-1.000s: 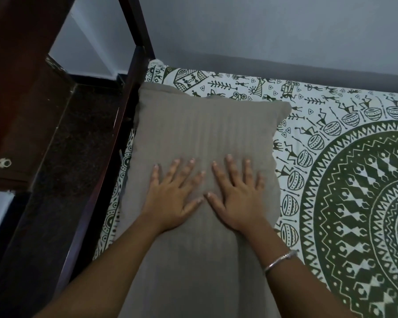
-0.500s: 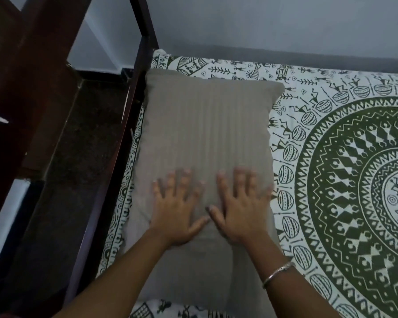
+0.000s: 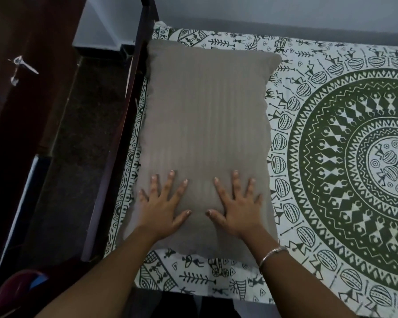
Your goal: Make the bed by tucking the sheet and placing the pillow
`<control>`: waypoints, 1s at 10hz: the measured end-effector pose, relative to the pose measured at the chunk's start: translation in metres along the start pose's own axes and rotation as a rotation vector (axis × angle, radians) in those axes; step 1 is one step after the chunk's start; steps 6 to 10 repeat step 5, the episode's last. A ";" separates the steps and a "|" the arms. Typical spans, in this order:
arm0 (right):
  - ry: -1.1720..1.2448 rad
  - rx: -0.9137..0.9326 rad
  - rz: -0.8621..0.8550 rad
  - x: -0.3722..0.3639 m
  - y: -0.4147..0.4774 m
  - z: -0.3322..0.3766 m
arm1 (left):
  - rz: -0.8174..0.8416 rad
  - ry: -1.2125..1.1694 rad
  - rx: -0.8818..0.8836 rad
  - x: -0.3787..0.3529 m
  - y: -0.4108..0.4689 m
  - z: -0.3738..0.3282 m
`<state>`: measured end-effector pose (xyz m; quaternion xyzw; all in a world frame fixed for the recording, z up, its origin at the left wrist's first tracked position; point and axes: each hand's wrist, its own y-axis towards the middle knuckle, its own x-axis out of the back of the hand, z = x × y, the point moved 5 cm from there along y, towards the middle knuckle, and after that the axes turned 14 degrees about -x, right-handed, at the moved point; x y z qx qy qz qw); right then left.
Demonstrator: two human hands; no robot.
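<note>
We find the left hand and right hand spread flat, fingers splayed, pressing the grey pillow beneath them. Most of the pillow extends beyond the fingertips; the patterned sheet lies beneath it and to the right of the right hand.

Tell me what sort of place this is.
Most likely a bedroom: a grey pillow lies on a green-and-white patterned sheet, with a dark wooden bed frame alongside and a plain wall behind.
</note>
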<state>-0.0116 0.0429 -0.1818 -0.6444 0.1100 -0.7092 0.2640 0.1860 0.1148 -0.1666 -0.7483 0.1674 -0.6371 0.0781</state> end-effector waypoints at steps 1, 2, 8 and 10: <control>0.117 -0.219 0.059 -0.008 -0.009 -0.014 | 0.019 -0.075 0.126 0.000 -0.007 -0.003; 0.004 -0.020 0.049 -0.009 -0.025 -0.004 | 0.047 0.013 0.052 0.002 -0.011 -0.018; 0.045 -0.101 0.228 0.011 -0.054 -0.043 | 0.202 0.071 0.103 0.020 -0.019 -0.059; 0.045 -0.101 0.228 0.011 -0.054 -0.043 | 0.202 0.071 0.103 0.020 -0.019 -0.059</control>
